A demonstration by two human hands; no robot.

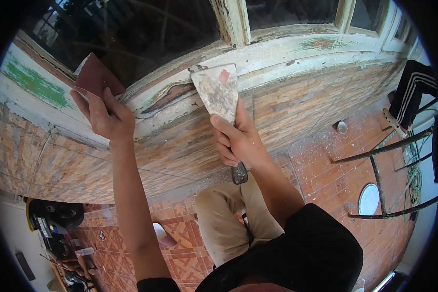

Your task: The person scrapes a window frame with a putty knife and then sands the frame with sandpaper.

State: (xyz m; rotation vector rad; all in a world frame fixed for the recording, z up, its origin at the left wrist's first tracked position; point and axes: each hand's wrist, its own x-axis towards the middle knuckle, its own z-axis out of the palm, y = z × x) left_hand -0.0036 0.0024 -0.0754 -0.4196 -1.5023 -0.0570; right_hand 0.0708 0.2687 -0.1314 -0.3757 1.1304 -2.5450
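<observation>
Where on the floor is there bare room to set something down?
The floor between the black sleeve and white disc looks freest, with flakes toward the wall. Crowded: right side, with metal bars and hose; left corner, heaped with gear.

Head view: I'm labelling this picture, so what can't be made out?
All in the head view:
- Whatever is behind the dark window glass: darkness and reflections.
- Upper body of the person in black striped trousers: dark right edge.
- Middle of the scraper's black handle: right hand.

A round white lid (pixel 369 199) lies on the tiled floor (pixel 321 170) near a dark metal frame (pixel 378 177). Green hose (pixel 413 182) is coiled beside the wall (pixel 429 160).
</observation>
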